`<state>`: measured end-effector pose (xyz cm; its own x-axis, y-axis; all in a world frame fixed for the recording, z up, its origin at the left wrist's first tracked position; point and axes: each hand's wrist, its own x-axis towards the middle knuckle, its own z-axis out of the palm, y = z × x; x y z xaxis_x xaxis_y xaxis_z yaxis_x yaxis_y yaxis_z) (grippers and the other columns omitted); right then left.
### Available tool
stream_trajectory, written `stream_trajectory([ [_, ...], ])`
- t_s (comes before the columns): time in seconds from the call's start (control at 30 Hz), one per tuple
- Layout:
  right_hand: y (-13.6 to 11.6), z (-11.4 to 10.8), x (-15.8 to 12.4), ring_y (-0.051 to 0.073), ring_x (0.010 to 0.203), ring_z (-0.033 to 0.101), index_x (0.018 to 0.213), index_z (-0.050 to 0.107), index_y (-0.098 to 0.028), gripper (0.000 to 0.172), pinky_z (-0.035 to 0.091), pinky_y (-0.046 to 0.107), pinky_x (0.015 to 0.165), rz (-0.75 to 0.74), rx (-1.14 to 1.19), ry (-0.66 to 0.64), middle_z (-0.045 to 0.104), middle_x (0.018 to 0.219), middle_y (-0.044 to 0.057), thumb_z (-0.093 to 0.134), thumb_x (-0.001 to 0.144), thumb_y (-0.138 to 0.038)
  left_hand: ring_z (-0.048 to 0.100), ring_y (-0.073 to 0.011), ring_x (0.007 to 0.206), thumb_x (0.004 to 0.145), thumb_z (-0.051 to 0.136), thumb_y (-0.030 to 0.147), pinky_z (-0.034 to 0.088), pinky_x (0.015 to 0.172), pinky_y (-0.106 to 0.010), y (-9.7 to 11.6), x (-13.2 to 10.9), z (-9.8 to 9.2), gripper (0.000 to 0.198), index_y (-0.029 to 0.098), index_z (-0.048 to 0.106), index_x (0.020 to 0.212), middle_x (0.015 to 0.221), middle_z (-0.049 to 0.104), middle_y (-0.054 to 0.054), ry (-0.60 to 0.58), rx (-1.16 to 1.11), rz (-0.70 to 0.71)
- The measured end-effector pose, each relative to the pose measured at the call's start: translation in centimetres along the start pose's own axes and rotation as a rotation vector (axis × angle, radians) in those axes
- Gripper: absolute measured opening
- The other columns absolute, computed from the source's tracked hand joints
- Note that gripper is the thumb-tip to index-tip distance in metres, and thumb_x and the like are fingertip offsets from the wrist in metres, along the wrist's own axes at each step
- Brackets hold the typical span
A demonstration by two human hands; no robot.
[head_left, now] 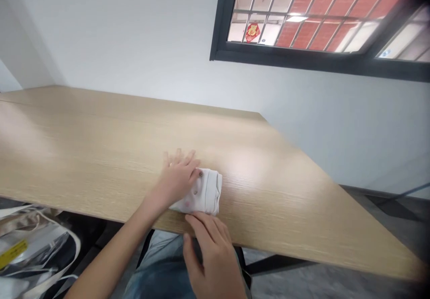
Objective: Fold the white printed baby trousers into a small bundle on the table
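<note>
A small folded white cloth point(208, 191) with a few printed spots lies near the front edge of the wooden table. My left hand point(179, 175) rests over its left part with the fingers spread and pointing away from me; that side of the cloth is partly hidden. At the table's front edge, my right hand point(210, 245) is just below the cloth, fingers stretched out and thumb apart. Its fingertips are close to the cloth's near edge, and whether they touch it I cannot tell.
The light wooden table point(110, 151) runs along a white wall, its right side slanting toward me. A barred window point(302, 16) is at upper right. Below the table on the left is a bag point(36, 245) with white straps and a yellow label. My legs are under the front edge.
</note>
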<state>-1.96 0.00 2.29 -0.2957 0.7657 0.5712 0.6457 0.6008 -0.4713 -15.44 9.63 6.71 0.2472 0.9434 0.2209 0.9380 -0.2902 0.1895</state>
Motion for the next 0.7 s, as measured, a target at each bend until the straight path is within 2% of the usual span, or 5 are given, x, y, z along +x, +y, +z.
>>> stream_trajectory([
  [0.1, 0.9, 1.1, 0.9, 0.028, 0.1, 0.054, 0.105, 0.058, -0.014, 0.026, 0.046, 0.044, 0.086, 0.142, -0.024, -0.066, 0.06, 0.105, 0.013, 0.041, 0.086, -0.02, 0.057, -0.0317, 0.102, 0.093, 0.032, 0.026, 0.035, 0.092, -0.055, -0.3, 0.3, -0.1, 0.031, 0.013, 0.06, 0.095, 0.099, 0.065, -0.014, -0.064, 0.03, -0.023],
  [0.17, 2.4, 0.7, 1.8, 0.028, 0.104, 0.051, 0.102, 0.057, -0.013, 0.026, 0.044, 0.046, 0.089, 0.215, -0.01, -0.091, 0.058, 0.107, 0.015, 0.037, 0.089, -0.023, 0.061, -0.0274, 0.083, 0.093, 0.028, 0.027, 0.045, 0.077, -0.045, -0.5, -1.4, 0.5, 0.034, 0.012, 0.057, 0.089, 0.087, 0.064, -0.013, -0.059, -0.004, -0.096],
  [0.27, 4.3, -0.3, 3.1, 0.027, 0.109, 0.047, 0.103, 0.056, -0.015, 0.027, 0.04, 0.047, 0.094, 0.275, 0.053, -0.137, 0.055, 0.112, 0.014, 0.036, 0.092, -0.029, 0.058, -0.0264, 0.082, 0.093, 0.027, 0.034, 0.046, 0.072, -0.042, -0.1, -4.6, 2.2, 0.034, 0.015, 0.054, 0.085, 0.084, 0.061, -0.011, 0.039, -0.154, -0.231],
  [0.43, 5.3, -0.5, 4.2, 0.026, 0.111, 0.045, 0.102, 0.056, -0.017, 0.024, 0.038, 0.047, 0.097, 0.304, 0.114, -0.167, 0.055, 0.112, 0.011, 0.041, 0.089, -0.031, 0.048, -0.0269, 0.108, 0.091, 0.032, 0.044, 0.041, 0.092, -0.048, 0.8, -6.7, 4.5, 0.036, 0.017, 0.056, 0.087, 0.114, 0.052, -0.012, 0.27, -0.491, -0.343],
  [0.7, 6.2, 0.0, 3.2, 0.028, 0.104, 0.051, 0.092, 0.055, -0.017, 0.022, 0.041, 0.049, 0.092, 0.338, 0.196, -0.011, 0.058, 0.106, 0.014, 0.04, 0.085, -0.032, 0.033, -0.0242, 0.127, 0.092, 0.029, 0.046, 0.029, 0.105, -0.044, 1.9, -7.0, 3.9, 0.044, 0.019, 0.062, 0.102, 0.135, 0.038, -0.008, 0.204, -0.85, -0.21],
])
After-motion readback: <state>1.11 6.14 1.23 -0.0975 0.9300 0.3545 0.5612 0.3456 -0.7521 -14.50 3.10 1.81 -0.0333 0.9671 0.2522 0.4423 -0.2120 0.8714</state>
